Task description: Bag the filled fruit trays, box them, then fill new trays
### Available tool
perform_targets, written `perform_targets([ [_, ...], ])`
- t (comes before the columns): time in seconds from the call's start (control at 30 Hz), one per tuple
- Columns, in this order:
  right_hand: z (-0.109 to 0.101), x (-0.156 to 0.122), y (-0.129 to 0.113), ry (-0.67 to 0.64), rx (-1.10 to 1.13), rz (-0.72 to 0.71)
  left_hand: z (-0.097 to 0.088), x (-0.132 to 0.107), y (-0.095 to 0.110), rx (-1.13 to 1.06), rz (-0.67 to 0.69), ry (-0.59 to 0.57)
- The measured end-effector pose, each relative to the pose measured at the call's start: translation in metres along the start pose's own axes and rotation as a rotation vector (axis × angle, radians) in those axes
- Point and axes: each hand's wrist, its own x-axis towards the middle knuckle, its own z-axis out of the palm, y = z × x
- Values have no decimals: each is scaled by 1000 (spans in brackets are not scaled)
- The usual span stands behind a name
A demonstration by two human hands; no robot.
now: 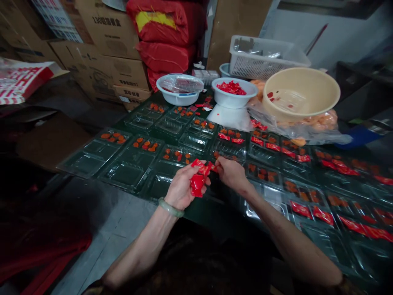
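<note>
My left hand [181, 186], with a pale green bangle on its wrist, is closed around several small red packets [197, 184]. Close beside it, the fingers of my right hand [229, 174] pinch one end of a red packet [212, 167] at the edge of that bunch. Both hands are above the clear plastic trays [118, 172] on the dark green table. Orange-brown pieces [145, 143] lie in the trays' small compartments. On the right, many trays also hold red packets [301, 209]; those on the left show only the pieces.
Behind the trays stand a pale blue bowl of red packets [231, 88], a plastic-covered bowl [180, 96], a large cream basin [302, 92] and a white basket [267, 57]. Cardboard boxes [107, 45] and red bundles [167, 53] are stacked at the back left.
</note>
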Motion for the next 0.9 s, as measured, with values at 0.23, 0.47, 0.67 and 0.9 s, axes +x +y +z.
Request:
perform_targets([
  [0.23, -27, -39, -8, -59, 794, -169, 10, -4, -16, 317, 79, -131],
  [0.47, -29, -85, 39, -172, 1034, 63, 28, -1, -38, 390, -107, -196],
  [0.67, -17, -99, 120, 357, 813, 452, 43, 13, -40, -175, -262, 4],
  [0.9, -11, -100, 113, 659, 31, 475, 58, 18, -40, -380, -226, 97],
])
